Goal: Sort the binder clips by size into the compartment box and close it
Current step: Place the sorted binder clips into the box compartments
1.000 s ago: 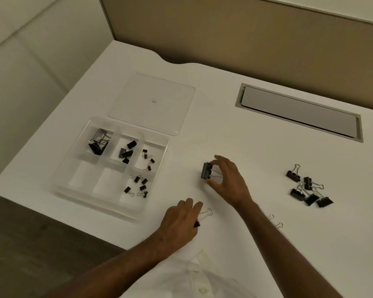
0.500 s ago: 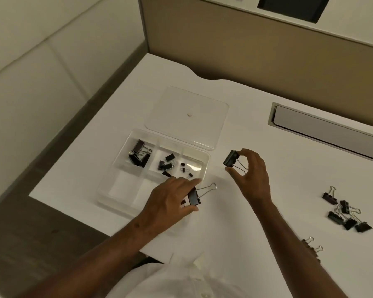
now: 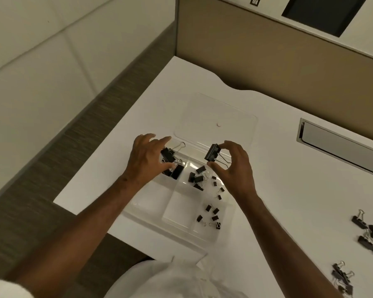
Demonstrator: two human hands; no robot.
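Clear plastic compartment box (image 3: 182,227) sits on the white worktop (image 3: 289,179), its lid (image 3: 215,123) lying open and flat behind it. Left hand (image 3: 148,160) is over the far-left compartment, thumb and fingers pinching a large binder clip (image 3: 168,154) above the large clips (image 3: 177,172) already there. Right hand (image 3: 233,166) hovers over the far-right side of the box, its grip clamped on another large clip (image 3: 212,152), wire handles toward the palm. Medium clips (image 3: 196,177) fill the far-middle compartment; small clips (image 3: 212,215) lie in the right-hand compartments. Unsorted clips (image 3: 368,237) rest on the worktop, well apart at right.
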